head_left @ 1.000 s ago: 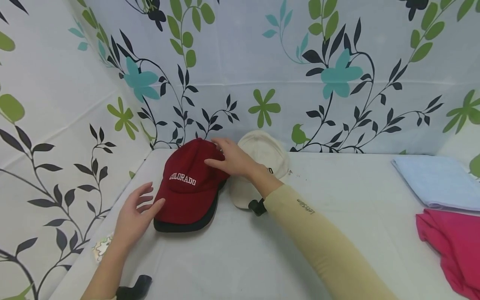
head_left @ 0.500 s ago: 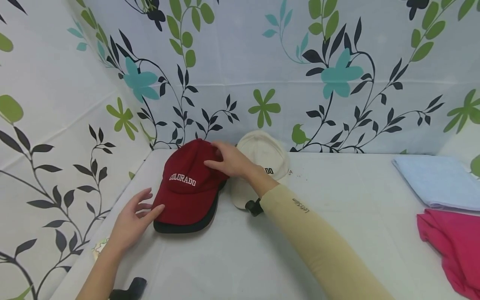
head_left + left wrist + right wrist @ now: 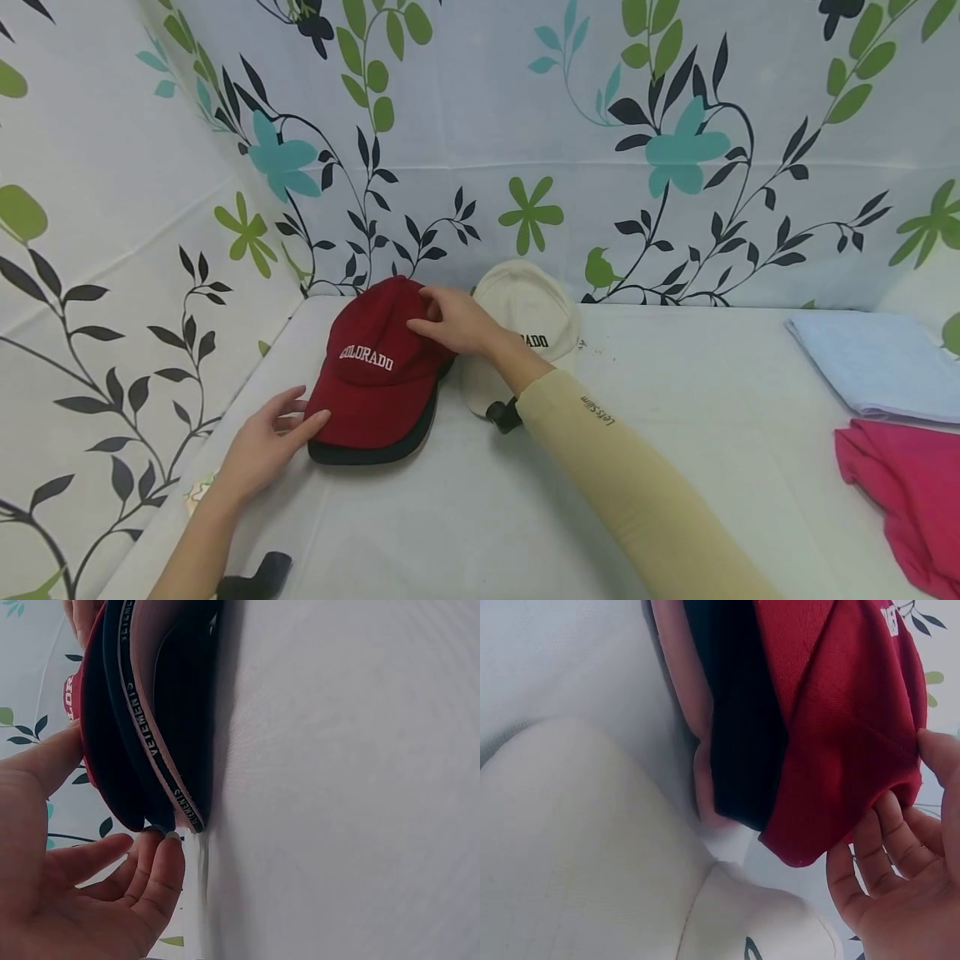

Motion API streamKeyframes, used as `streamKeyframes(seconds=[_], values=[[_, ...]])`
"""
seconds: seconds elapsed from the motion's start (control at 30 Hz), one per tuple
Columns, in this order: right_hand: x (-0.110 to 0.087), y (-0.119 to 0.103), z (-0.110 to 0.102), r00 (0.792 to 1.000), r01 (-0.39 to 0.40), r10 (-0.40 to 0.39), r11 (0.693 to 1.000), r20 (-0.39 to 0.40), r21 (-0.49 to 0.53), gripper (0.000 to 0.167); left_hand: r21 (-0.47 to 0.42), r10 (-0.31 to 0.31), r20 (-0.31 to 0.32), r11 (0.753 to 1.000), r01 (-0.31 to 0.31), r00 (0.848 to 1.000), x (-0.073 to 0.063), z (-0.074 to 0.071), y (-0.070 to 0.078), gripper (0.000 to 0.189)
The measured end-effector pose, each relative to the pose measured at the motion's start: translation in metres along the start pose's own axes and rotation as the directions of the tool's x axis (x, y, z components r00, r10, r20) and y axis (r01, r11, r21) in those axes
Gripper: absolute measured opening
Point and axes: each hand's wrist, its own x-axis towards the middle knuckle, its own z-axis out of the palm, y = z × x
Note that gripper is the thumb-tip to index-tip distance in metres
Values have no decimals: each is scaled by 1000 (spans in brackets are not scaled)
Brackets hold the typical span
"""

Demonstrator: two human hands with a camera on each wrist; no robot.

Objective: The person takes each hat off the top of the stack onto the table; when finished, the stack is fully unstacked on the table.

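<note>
A red baseball cap (image 3: 367, 392) lettered COLORADO sits on top of a stack at the table's left. Under it, the right wrist view shows a dark cap (image 3: 742, 750) and a pink cap (image 3: 686, 675). My left hand (image 3: 266, 442) has its thumb on the red brim's left side and fingertips at the stacked brims' edges. A VETEMENTS band (image 3: 154, 739) runs along the lower brim. My right hand (image 3: 465, 321) pinches the rear of the red crown, thumb on the outside, fingers curled at its edge.
A cream cap (image 3: 525, 304) lies right beside the stack, partly behind my right wrist. Folded light-blue cloth (image 3: 885, 362) and bunched pink-red cloth (image 3: 900, 492) lie at the right. A leaf-patterned curtain (image 3: 480, 150) rises behind the white table (image 3: 637, 400).
My left hand has come in closer, its thumb now on the red brim. The right fingers have drawn together on the crown, and more of the cream cap's lettering shows. The caps barely move.
</note>
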Motion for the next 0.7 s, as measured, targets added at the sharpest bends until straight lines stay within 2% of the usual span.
streamKeyframes(seconds=[0.37,0.7], values=[[-1,-4,0,1000,-16,16,1000,-4,4,54,-25,-12,13,1000,12,1000,1,-3,0,85],[-3,-4,-1,1000,5,-5,1000,-20,3,51,-48,3,-16,999,-3,1000,0,-6,4,84]])
